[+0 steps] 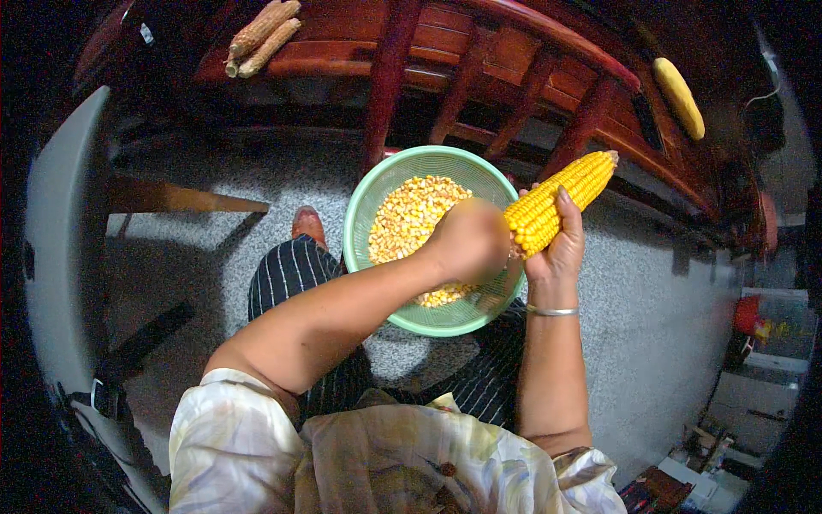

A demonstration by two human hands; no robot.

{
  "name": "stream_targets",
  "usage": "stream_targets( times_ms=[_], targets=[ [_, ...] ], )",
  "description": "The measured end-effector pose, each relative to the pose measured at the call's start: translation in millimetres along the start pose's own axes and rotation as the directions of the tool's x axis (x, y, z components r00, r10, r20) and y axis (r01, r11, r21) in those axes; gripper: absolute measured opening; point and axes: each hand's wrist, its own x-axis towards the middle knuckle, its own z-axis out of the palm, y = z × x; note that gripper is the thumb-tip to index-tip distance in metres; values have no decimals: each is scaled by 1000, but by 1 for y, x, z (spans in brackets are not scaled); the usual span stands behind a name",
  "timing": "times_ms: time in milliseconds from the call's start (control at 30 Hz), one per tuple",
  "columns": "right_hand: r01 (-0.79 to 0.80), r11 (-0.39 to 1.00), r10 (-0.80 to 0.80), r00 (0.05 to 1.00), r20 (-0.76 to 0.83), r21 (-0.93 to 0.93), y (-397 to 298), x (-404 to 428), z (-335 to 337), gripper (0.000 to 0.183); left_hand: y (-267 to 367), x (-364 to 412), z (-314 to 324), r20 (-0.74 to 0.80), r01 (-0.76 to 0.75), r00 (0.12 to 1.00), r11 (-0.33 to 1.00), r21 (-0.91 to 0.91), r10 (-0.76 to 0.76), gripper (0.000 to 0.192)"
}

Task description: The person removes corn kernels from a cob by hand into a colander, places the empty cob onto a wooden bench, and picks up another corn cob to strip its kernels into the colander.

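Observation:
My right hand [560,241] grips an ear of yellow corn [565,196], held slanting with its far end pointing up and right. Full rows of kernels cover most of its visible side. At the ear's lower end is my left hand [472,241], curled and blurred; whether its fingers grip anything is hidden. Beneath the hands stands a round green plastic mesh basket [366,186], tilted slightly in view. Loose yellow and pale corn kernels [411,215] lie in it, partly covered by my left hand and forearm.
Several stripped corn cobs [264,35] rest on a dark red wooden bench [340,61] with upright bars behind the basket. Another yellow ear of corn [679,98] lies at the upper right. A wooden leg [186,196] slants at left above the speckled floor [629,289].

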Motion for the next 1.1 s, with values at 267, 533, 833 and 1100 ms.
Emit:
stream_targets(
  times_ms=[267,533,833,1100],
  targets=[
    [-25,1000,25,1000,18,14,-1,7,-17,32,0,2,-2,109,138,987,964,-227,-116,29],
    [70,994,-74,996,-52,-87,3,0,-4,28,-5,7,2,43,-30,999,988,154,23,24],
    [209,949,-208,978,32,-237,4,-13,17,34,-5,2,5,-109,-154,969,891,427,220,19],
    [123,988,-122,992,9,-98,-1,-6,12,31,-9,-2,7,-285,-214,885,865,455,369,23]
  ],
)
